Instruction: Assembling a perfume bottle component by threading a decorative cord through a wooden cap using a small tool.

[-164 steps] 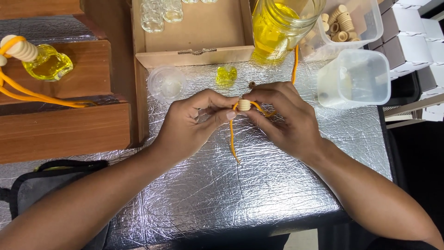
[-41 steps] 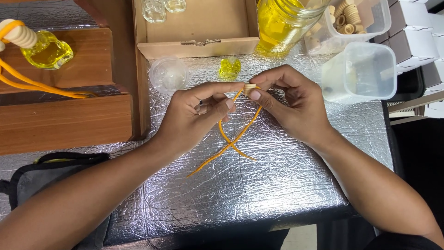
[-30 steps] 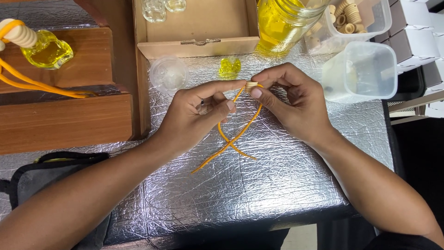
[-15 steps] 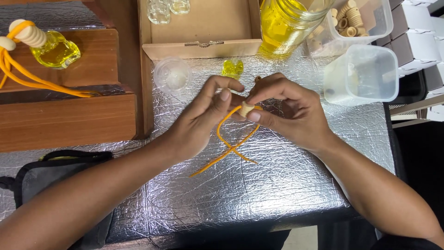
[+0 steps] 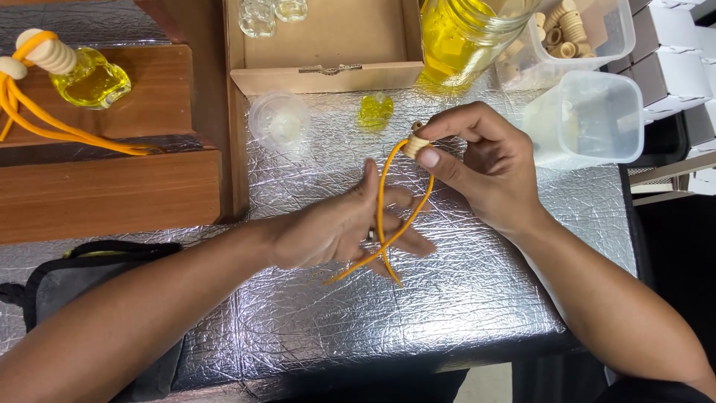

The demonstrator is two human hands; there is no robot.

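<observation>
Right hand (image 5: 485,168) pinched on wooden cap (image 5: 416,143) with orange cord (image 5: 384,224), left hand (image 5: 350,224) loosely open, below tan cardboard box (image 5: 328,45).

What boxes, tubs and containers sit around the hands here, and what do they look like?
Cardboard box: top centre, open, brown, shallow.
Glass jar: top, right of the box, yellow liquid inside.
Clear tub: top right, holding wooden caps.
Lidded tub: right, translucent, rounded.
White boxes: far right, small, stacked.

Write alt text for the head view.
The right hand pinches a small wooden cap strung on an orange cord, whose loop crosses the open left hand above a foil-covered table.
</observation>
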